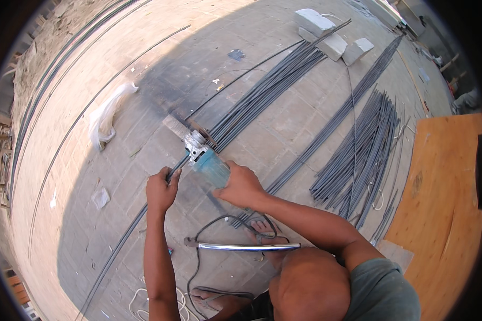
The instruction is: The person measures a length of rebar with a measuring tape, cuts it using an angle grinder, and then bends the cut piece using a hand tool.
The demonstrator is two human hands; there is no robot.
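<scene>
Looks like an outdoor construction yard. Paved ground (284, 128) covered in steel rod bundles (359, 144), some concrete blocks (326, 32) and a plywood sheet (444, 203).

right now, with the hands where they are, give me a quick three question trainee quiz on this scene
1. True or false: the left hand grips a thin steel rod lying on the paved ground.
2. Which does the right hand hold? A) a hammer B) a teal angle grinder C) a white block
3. Fill in: the plywood sheet lies to the person's ____.

Key
1. True: the fingers close around the rod just beside the grinder.
2. B: the right hand's grip is on the grinder body, its head at the rod.
3. Right, beyond the loose rod pile.
</scene>
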